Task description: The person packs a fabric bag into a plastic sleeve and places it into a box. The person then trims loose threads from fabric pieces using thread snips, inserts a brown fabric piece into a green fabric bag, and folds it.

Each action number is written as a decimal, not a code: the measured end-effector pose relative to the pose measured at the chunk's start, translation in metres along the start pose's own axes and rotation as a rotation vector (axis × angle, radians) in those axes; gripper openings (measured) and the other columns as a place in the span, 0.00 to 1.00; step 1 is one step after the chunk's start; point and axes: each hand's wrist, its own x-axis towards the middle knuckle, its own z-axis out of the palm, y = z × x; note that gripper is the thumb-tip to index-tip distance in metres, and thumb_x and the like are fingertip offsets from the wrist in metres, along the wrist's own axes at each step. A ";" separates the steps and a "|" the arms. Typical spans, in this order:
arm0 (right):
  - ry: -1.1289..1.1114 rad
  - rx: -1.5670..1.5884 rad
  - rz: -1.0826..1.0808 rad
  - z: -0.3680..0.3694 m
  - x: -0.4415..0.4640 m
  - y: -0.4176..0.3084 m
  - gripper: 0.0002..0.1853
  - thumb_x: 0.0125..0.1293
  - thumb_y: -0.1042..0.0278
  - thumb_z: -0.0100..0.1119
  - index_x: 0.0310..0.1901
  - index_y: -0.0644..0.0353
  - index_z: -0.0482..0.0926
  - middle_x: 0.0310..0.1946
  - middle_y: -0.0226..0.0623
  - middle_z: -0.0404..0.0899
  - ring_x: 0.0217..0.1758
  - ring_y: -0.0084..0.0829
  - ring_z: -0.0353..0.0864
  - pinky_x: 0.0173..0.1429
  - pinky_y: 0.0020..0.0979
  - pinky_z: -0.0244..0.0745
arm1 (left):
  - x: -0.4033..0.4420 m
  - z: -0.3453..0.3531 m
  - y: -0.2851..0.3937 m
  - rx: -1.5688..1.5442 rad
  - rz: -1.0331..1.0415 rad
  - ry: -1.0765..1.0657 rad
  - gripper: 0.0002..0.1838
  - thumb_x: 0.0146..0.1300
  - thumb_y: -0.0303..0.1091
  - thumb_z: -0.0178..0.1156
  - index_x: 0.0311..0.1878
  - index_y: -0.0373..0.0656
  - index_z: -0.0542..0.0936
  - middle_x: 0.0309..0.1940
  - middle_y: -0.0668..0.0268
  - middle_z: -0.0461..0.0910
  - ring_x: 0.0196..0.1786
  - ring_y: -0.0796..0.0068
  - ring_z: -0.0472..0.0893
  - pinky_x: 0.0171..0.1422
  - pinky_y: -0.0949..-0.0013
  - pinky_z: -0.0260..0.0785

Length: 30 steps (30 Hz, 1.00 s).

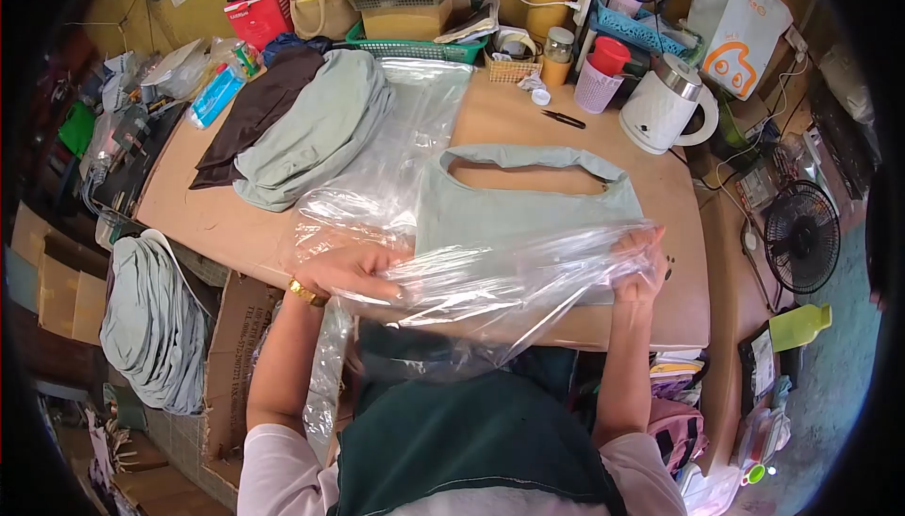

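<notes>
A pale green garment [528,210] lies on the brown table, its strap-like loop toward the back. Clear plastic [481,276] stretches over its near part and hangs past the front edge. My left hand [353,271] is closed on the plastic at the left, with a gold band at the wrist. At the right, my right hand [639,262] grips the plastic's other side, its fingers partly under the film. More clear plastic [415,111] lies flat behind my left hand, next to a pile of folded pale green cloth [325,130] and dark brown cloth [259,115].
Black snips [564,119], a white kettle [663,106] and a pink cup [599,82] stand or lie at the back right of the table [674,318]. A green basket [415,48] is behind. Stacked cloth [156,327] hangs at the left; a fan [801,236] is at the right.
</notes>
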 end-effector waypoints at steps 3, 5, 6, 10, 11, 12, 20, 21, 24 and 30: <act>-0.215 0.117 0.372 0.007 -0.010 -0.002 0.17 0.63 0.54 0.66 0.38 0.62 0.80 0.22 0.32 0.77 0.30 0.29 0.80 0.40 0.32 0.78 | 0.009 -0.014 -0.021 -0.428 0.160 -0.049 0.14 0.68 0.39 0.60 0.45 0.37 0.81 0.35 0.63 0.83 0.40 0.74 0.80 0.50 0.68 0.72; -0.473 -0.661 0.431 0.023 -0.015 0.000 0.19 0.63 0.50 0.67 0.36 0.61 0.80 0.19 0.25 0.74 0.26 0.23 0.78 0.35 0.28 0.76 | 0.008 -0.015 -0.011 -0.952 0.147 -0.131 0.15 0.69 0.41 0.60 0.44 0.37 0.81 0.34 0.64 0.83 0.39 0.75 0.80 0.50 0.69 0.72; -1.012 -1.107 0.520 0.026 -0.012 0.000 0.20 0.62 0.49 0.67 0.35 0.61 0.80 0.18 0.22 0.73 0.25 0.21 0.77 0.33 0.25 0.74 | 0.007 -0.014 -0.001 -1.478 0.126 -0.212 0.16 0.69 0.42 0.61 0.44 0.36 0.81 0.34 0.64 0.83 0.39 0.76 0.80 0.49 0.70 0.72; -0.606 -0.073 0.230 -0.002 0.005 -0.003 0.11 0.58 0.64 0.69 0.34 0.65 0.83 0.31 0.28 0.82 0.29 0.21 0.78 0.36 0.25 0.73 | -0.001 0.003 0.018 -0.281 0.179 -0.519 0.13 0.69 0.41 0.60 0.40 0.39 0.81 0.33 0.64 0.82 0.38 0.74 0.81 0.49 0.67 0.74; -0.602 0.248 0.181 -0.007 0.008 -0.003 0.10 0.58 0.67 0.69 0.34 0.65 0.83 0.33 0.30 0.83 0.29 0.21 0.78 0.36 0.25 0.73 | 0.003 -0.007 -0.002 0.037 -0.002 -0.395 0.13 0.69 0.40 0.61 0.43 0.38 0.81 0.35 0.64 0.83 0.41 0.74 0.81 0.51 0.66 0.74; -0.855 -0.415 0.272 0.000 0.005 -0.005 0.11 0.59 0.66 0.69 0.36 0.65 0.83 0.32 0.31 0.83 0.28 0.22 0.78 0.36 0.26 0.74 | 0.007 -0.014 -0.015 0.041 -0.003 -0.398 0.13 0.69 0.40 0.61 0.43 0.38 0.81 0.35 0.64 0.83 0.41 0.74 0.81 0.51 0.66 0.74; -0.191 -0.149 0.319 -0.010 -0.010 0.007 0.09 0.54 0.70 0.68 0.35 0.64 0.82 0.26 0.30 0.82 0.30 0.22 0.79 0.37 0.27 0.75 | -0.003 -0.011 -0.002 -0.349 0.038 -0.562 0.10 0.63 0.35 0.64 0.40 0.38 0.81 0.35 0.64 0.82 0.41 0.72 0.80 0.51 0.67 0.73; -0.117 0.136 0.282 -0.008 -0.011 0.007 0.08 0.52 0.72 0.68 0.34 0.64 0.82 0.26 0.31 0.83 0.31 0.22 0.80 0.38 0.27 0.75 | -0.003 -0.014 -0.018 -0.397 0.000 -0.268 0.11 0.64 0.36 0.64 0.41 0.37 0.81 0.35 0.63 0.82 0.39 0.74 0.80 0.49 0.69 0.73; -0.983 -1.321 0.417 0.025 -0.023 0.003 0.06 0.54 0.72 0.67 0.34 0.61 0.82 0.27 0.30 0.82 0.29 0.21 0.79 0.35 0.29 0.75 | 0.007 -0.025 -0.024 -0.910 0.200 0.036 0.13 0.67 0.39 0.61 0.42 0.36 0.80 0.33 0.62 0.82 0.34 0.75 0.80 0.44 0.70 0.74; -0.123 -0.069 0.121 0.035 -0.032 0.013 0.16 0.62 0.54 0.67 0.35 0.61 0.81 0.30 0.34 0.81 0.28 0.31 0.78 0.36 0.32 0.77 | -0.005 -0.001 0.029 -0.162 0.109 -0.607 0.15 0.71 0.41 0.58 0.44 0.36 0.82 0.33 0.66 0.83 0.30 0.79 0.75 0.45 0.66 0.73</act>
